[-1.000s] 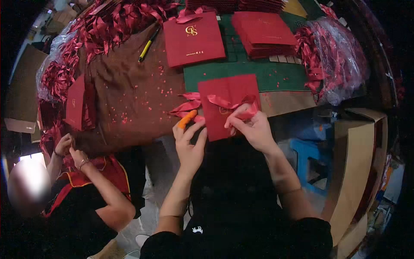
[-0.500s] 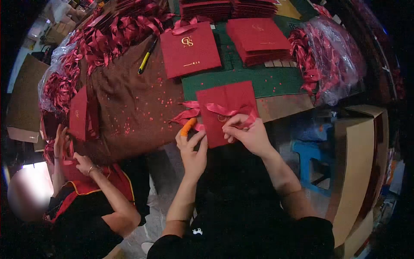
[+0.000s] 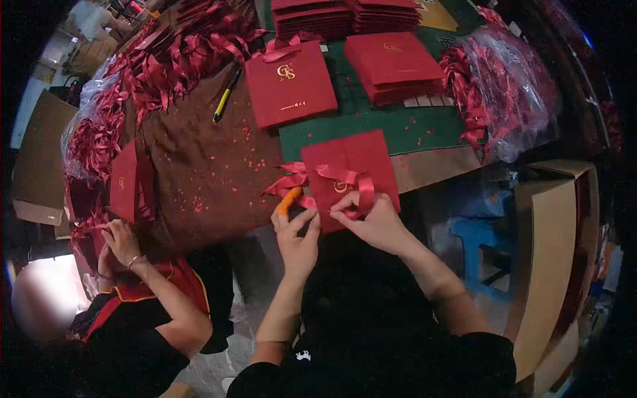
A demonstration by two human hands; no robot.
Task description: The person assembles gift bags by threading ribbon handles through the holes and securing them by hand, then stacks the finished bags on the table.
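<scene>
Red bag (image 3: 348, 154) at the table's near edge (image 3: 438, 171) — likely light, stiffish; hold its sides. Your right hand (image 3: 375, 224) pinches soft-looking ribbon (image 3: 365, 189); your left hand (image 3: 296, 245) touches the bag's left side — grip unclear.

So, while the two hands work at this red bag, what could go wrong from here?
The red bag sits at the near edge of the table, so a tug might slide it off. The ribbon forms a loop by the right hand and could twist. Red bits lie scattered on the brown cloth; some might stick to the bag.
</scene>
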